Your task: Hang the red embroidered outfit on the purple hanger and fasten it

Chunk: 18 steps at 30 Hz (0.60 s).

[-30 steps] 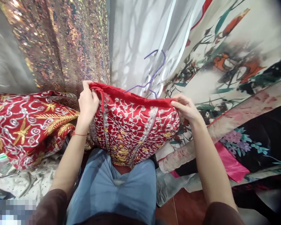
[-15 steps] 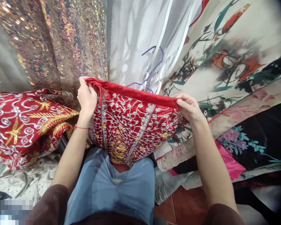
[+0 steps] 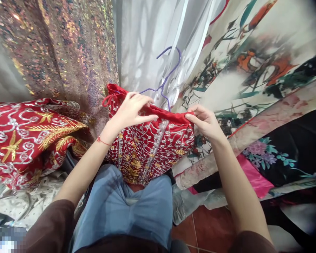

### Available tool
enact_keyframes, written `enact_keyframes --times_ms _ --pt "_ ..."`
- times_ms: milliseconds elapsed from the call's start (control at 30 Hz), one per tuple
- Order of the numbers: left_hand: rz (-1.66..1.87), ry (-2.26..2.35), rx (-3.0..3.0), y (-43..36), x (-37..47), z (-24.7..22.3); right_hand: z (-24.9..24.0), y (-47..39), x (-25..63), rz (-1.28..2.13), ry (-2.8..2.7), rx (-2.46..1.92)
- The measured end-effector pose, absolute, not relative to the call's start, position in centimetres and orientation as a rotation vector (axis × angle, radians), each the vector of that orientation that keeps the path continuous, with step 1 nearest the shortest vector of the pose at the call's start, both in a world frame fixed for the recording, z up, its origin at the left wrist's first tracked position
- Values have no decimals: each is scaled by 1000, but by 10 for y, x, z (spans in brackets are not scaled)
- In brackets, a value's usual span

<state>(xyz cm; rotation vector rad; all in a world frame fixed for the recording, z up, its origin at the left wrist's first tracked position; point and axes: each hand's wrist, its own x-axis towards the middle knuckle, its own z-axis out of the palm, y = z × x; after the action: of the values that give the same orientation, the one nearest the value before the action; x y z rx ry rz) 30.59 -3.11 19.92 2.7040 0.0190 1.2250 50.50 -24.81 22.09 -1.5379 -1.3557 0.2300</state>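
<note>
Down past the blue trousers point(image 3: 126, 214) we go, and there's the red embroidered garment point(image 3: 152, 151), upright just beyond the knees, its red waistband point(image 3: 171, 116) uppermost. The right hand point(image 3: 204, 121) has the band's right corner, thumb and fingertips closed in a neat pinch. The left hand point(image 3: 134, 109) lies across the band nearer the middle, thumb parted from the fingers, more draped than clenched.

Good handling here, I'd say, means the right pinch holding firm while the left smooths inward from the side, palm light so the silver and gold stitching doesn't snag. The band sags between the hands; a gentle sideways pull would probably level it, and the tie cord point(image 3: 107, 101) on the left is best kept out from under the fingers.

Now for what's hidden. The garment's lower end drops out of sight past the knees. The left fingertips dip behind the band, so I can't tell whether they press cloth. The purple hanger point(image 3: 171, 75) shows its hook and shoulders, but its lower part vanishes behind the band; inside or merely behind, it's hard to call. Beyond, white cloth point(image 3: 144, 45) runs off the top.
</note>
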Motion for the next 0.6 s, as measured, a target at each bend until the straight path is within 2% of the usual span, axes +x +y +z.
enact_keyframes --times_ms 133,333,600 --pt "1148 23 2702 -27 325 198 226 -256 502 244 -1441 -1575" --pt "1185 91 2635 -21 309 204 239 -256 502 322 -1653 -1785" --pt "1173 54 2654 -24 299 205 240 -261 499 526 -1680 -1624"
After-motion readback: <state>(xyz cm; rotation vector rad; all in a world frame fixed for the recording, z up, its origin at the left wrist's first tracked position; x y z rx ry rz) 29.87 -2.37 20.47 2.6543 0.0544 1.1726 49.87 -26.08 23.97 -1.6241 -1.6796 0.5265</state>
